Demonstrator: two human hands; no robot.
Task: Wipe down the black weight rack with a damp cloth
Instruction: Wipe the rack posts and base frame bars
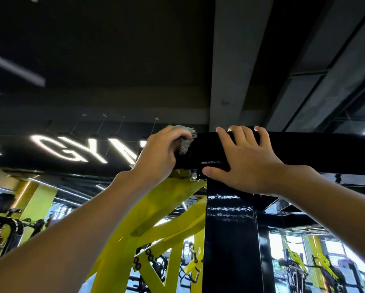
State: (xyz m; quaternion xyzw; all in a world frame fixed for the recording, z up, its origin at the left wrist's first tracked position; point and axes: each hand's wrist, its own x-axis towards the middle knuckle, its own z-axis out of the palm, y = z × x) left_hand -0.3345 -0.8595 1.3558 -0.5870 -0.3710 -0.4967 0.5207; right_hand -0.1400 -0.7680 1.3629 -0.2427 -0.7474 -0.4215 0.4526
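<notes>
Dim ceiling (114, 49), daylight blown out in low windows (293, 246), glare streaks on black rack (230, 208), edges bent and smeared.

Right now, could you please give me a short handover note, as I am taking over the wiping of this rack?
The left hand grips the cloth against the left end of the rack's top beam.
The right hand lies flat on that beam, fingers spread, holding nothing.
Done: cannot tell which parts are wiped.
Left, probably: the beam to the right and the upright below.
</notes>
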